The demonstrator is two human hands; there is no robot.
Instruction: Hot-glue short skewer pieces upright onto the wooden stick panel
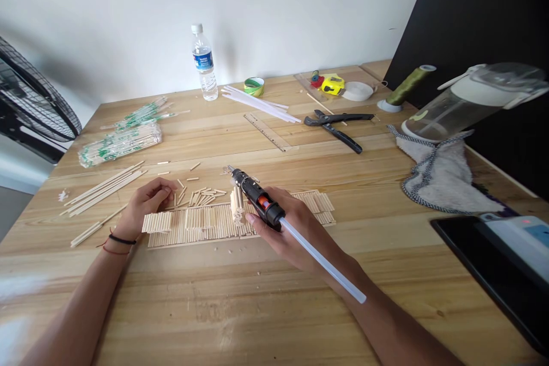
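My right hand [295, 229] is wrapped round a black hot glue gun [259, 197], its nozzle pointing away to the upper left. A long translucent glue stick [326, 263] sticks out of its back end. Below the gun stands a small upright bundle of cut sticks [237, 209], on a long panel of short wooden sticks [223, 220] laid side by side. Smaller stick pieces sit raised on the panel at its left and right ends. At the left end, my left hand [150, 200] rests with curled fingers beside loose short sticks [206, 197]; what its fingertips hold is hidden.
Long sticks [103, 189] and plastic-wrapped stick packs [122, 143] lie left. Farther back are a water bottle [203, 63], white glue sticks [261, 104], a ruler [266, 132], black cutters [338, 126] and a tape measure [333, 84]. A cloth [446, 174], plastic cup [467, 97] and phone [484, 269] are right.
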